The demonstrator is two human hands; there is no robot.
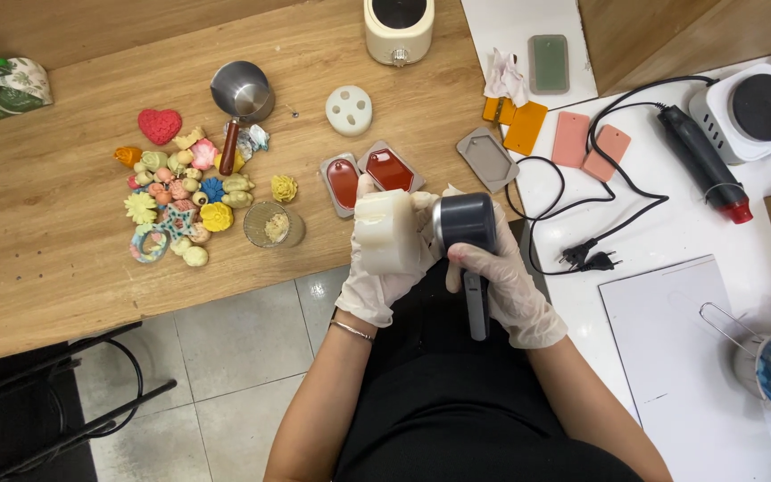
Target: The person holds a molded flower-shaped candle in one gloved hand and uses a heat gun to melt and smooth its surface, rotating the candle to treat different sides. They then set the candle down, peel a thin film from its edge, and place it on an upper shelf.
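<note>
My left hand [377,286], in a thin white glove, grips a cream-white silicone mould block [385,234] held up over my lap. My right hand [510,281], also gloved, holds a dark grey heat gun [466,234] by its handle, its barrel pressed close against the right side of the block. Just beyond the hands, on the wooden table edge, lie two grey moulds filled with red wax [369,174].
A heap of small coloured wax flowers and shapes [185,192] lies at left with a red heart [160,125], a steel pouring pot [241,94] and a small glass [271,225]. On the white table at right are a hot plate [756,112], a second black-and-red heat tool [707,165], cables and orange tags [591,143].
</note>
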